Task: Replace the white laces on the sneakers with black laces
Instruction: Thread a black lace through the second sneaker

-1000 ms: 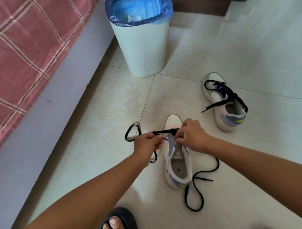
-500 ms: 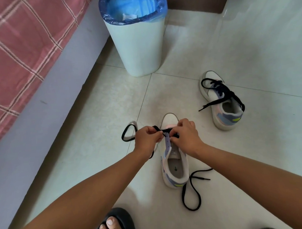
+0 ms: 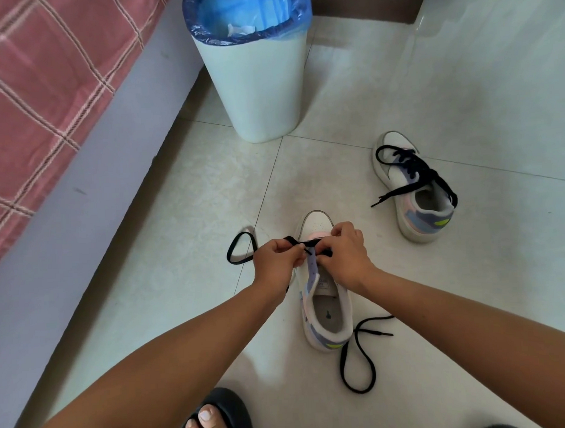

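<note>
A white sneaker [image 3: 326, 311] with pastel panels stands on the floor tiles in front of me, toe pointing away. A black lace [image 3: 357, 361] runs across its lowest eyelets; one end loops on the floor to the left, the other curls to the right of the heel. My left hand [image 3: 276, 262] pinches the lace at the left eyelet row. My right hand [image 3: 346, 256] pinches the lace on the right side, just over the tongue. A second sneaker [image 3: 418, 206], laced in black, sits farther right.
A white waste bin [image 3: 257, 86] with a blue liner stands behind the shoes. A bed with a pink checked cover [image 3: 40, 103] and grey side runs along the left. My foot in a black sandal [image 3: 218, 417] is at the bottom edge.
Both hands have drawn closer together over the shoe's front eyelets. The lace's left loop has shortened slightly. The view has shifted a little.
</note>
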Demonstrator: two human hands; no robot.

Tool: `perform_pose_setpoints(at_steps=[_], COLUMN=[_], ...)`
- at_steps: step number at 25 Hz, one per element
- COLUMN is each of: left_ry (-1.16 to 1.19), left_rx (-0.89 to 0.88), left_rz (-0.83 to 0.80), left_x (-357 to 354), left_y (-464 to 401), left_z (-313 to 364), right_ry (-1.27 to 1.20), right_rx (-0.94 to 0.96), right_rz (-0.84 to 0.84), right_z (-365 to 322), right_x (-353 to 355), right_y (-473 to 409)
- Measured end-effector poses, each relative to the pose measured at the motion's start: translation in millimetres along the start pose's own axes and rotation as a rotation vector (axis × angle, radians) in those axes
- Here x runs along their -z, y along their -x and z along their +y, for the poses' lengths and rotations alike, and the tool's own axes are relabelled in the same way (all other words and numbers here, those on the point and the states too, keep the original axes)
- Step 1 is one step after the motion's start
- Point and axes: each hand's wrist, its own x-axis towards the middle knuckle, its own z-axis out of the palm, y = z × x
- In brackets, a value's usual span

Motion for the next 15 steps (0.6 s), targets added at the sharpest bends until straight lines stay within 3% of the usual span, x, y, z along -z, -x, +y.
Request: perform_pose_setpoints(at_steps=[8,15], left_ry=[-0.044,-0.449], left_rx=[-0.006,-0.311], left_rz=[-0.059,-0.13], left_x=[5.7,9.7], left_y=[-3.4,-4.5], left_z=[4.1,-1.1], right_ry=[-0.065,-0.147], right_rx=[-0.047,-0.069], right_rz=[0.018,0.042], right_z=[-0.6,-3.9], right_x=[-2.5,-5.2], right_y=[2.4,5.8])
